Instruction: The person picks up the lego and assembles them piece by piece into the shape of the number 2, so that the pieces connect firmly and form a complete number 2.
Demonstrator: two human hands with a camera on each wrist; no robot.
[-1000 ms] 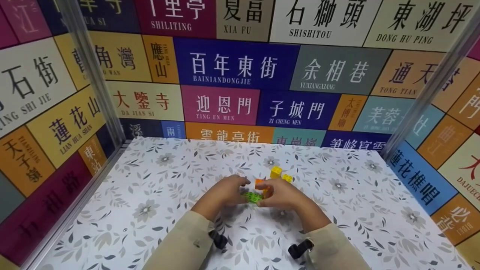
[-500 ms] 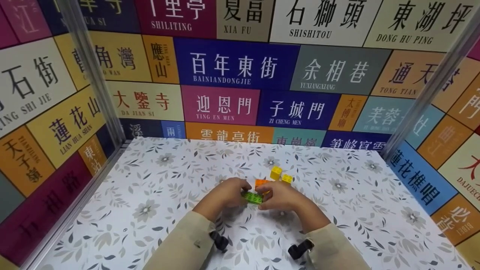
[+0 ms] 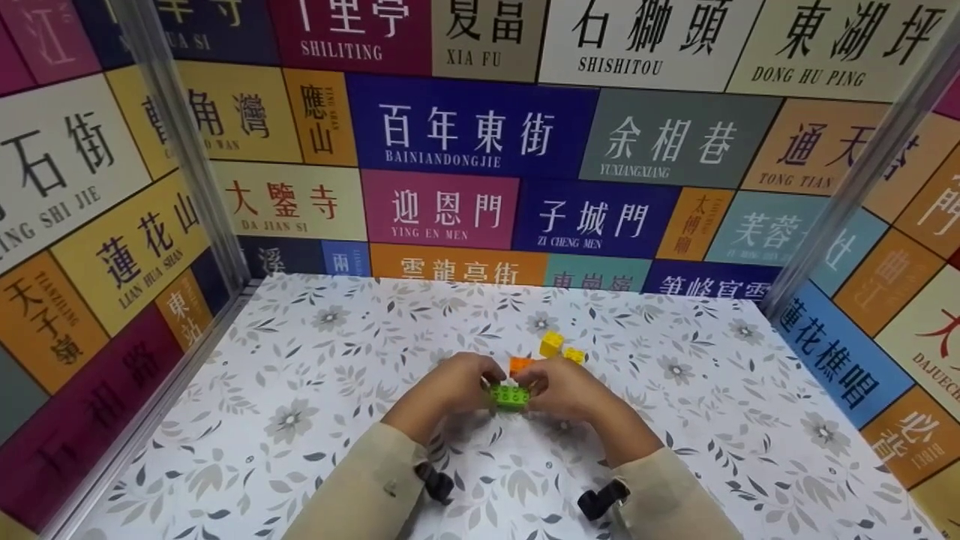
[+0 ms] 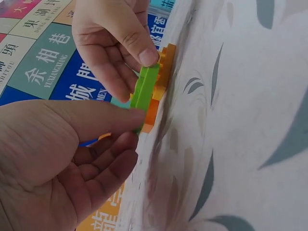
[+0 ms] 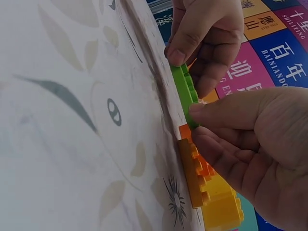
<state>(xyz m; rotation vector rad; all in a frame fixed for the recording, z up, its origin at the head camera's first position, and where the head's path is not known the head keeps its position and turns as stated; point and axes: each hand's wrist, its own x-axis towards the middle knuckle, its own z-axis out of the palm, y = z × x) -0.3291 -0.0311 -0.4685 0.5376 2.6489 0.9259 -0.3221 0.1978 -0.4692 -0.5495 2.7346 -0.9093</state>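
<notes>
A green toy building brick (image 3: pixel 509 398) with studs on top lies between my two hands. My left hand (image 3: pixel 459 384) pinches its left end between thumb and fingers, while my right hand (image 3: pixel 568 388) pinches the right end. In the left wrist view the green brick (image 4: pixel 146 86) is a long thin bar with a thumb at each end. Just behind it an orange brick (image 3: pixel 519 366) is partly covered by my right fingers. The right wrist view shows an amber brick (image 5: pixel 191 171) on the table close to my right fingertips.
Two yellow bricks (image 3: pixel 551 344) stand behind my right hand, one taller than the other. A white cloth with a leaf and flower print (image 3: pixel 322 450) covers the table. Panels with large lettering (image 3: pixel 465 127) enclose the back and sides.
The green brick has turned a little and now lies straight across between the hands. My right fingers have closed in on its right end and cover more of the orange brick.
</notes>
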